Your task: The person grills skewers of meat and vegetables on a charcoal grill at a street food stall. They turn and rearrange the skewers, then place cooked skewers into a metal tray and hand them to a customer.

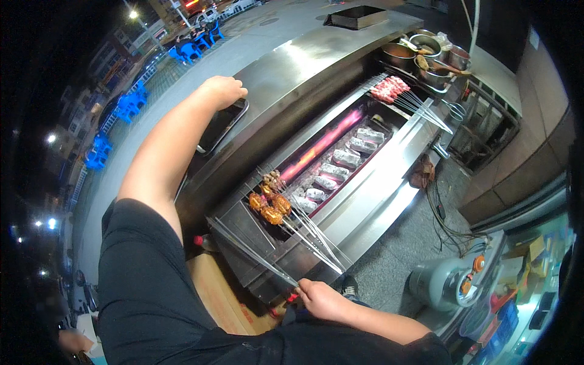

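Note:
Bare metal skewers (255,256) form a thin bundle in my right hand (321,299), low at the grill's near-left end. My left hand (223,92) reaches up to the far end of a dark tray (221,125) on the stainless-steel ledge; its fingers are curled, and their grip is hidden. Browned, glazed food pieces (272,214) on skewers rest across the left end of the charcoal grill (365,191), with smaller pieces (272,179) just behind. Ash-grey charcoal (335,172) lies along the trough beside a glowing red strip. Raw meat skewers (390,89) lie across the far end.
Metal pots (426,42) with ladles and brushes crowd the grill's far right. A gas cylinder (438,283) stands on the floor at right, near cables (440,214). A cardboard box (219,292) and a red-capped bottle (200,240) sit below left. Blue chairs (189,51) stand outside.

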The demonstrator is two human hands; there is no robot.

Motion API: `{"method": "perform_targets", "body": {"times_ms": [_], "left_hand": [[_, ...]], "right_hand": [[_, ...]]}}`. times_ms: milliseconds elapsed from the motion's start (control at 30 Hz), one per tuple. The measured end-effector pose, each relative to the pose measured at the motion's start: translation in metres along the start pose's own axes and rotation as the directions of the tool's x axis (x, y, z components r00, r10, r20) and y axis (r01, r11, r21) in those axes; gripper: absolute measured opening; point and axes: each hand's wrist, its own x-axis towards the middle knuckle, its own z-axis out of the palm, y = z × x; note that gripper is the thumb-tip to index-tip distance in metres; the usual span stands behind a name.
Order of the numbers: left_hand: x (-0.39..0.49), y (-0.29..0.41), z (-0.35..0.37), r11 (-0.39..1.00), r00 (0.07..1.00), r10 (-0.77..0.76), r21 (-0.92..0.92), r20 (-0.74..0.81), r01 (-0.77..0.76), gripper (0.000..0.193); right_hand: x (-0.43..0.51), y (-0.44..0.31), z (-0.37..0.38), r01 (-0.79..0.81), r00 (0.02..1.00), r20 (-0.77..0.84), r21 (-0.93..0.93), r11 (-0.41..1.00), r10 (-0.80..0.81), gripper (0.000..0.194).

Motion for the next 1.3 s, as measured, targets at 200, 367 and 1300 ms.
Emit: {"method": "perform_targets", "body": {"times_ms": [200, 367, 1300], "left_hand": [[-0.148, 0.061, -0.042, 0.919, 0.846, -0.209, -0.394, -0.491, -0.001, 0.032], [-0.334, 0.217, -0.014, 0.423, 0.704, -0.561, -0.882, -0.434, -0.207, 0.005], [-0.323, 0.379, 0.028, -0.443, 0.648, -0.762, -0.726, -0.004, -0.526, 0.024]], "right_hand": [[-0.010, -0.004, -0.008, -0.068, 0.997, 0.038, 0.218, 0.973, 0.061, 0.022], [-0.040, -0.025, -0.036, -0.119, 0.992, 0.080, 0.463, 0.878, 0.093, 0.020], [0.003, -0.085, 0.056, 0.002, 0.984, -0.069, 0.923, 0.385, 0.162, 0.028]]}}
